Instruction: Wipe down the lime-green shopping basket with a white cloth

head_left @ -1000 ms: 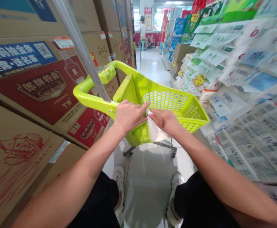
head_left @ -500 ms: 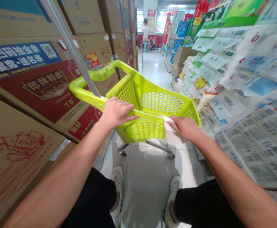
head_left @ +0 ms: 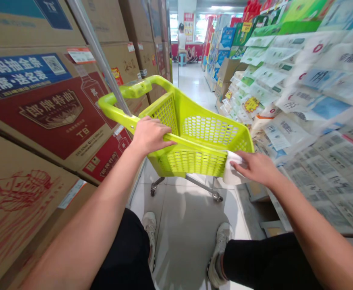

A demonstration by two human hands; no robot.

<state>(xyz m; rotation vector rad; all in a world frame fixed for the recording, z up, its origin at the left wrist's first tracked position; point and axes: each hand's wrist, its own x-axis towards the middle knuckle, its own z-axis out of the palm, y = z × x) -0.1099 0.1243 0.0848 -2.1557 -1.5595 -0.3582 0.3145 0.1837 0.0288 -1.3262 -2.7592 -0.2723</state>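
Observation:
A lime-green plastic shopping cart (head_left: pixel 206 129) on small wheels stands in the aisle before me. My left hand (head_left: pixel 150 136) is closed over the near rim of its basket, close to the handle's left end. My right hand (head_left: pixel 256 168) presses a white cloth (head_left: pixel 231 174) against the basket's near right corner, fingers bent over the cloth. A grey metal pole (head_left: pixel 99 52) rises from the cart's left side.
Stacked cardboard cartons (head_left: pixel 43 104) wall the left side. Shelves of packaged tissue goods (head_left: pixel 309 104) line the right. White tiled floor (head_left: pixel 188 217) runs ahead, with my two shoes at the bottom. A person (head_left: pixel 181 38) stands far down the aisle.
My right hand has slid the white cloth rightward along the basket's near rim to its right corner. My left hand kept its hold on the rim's left end.

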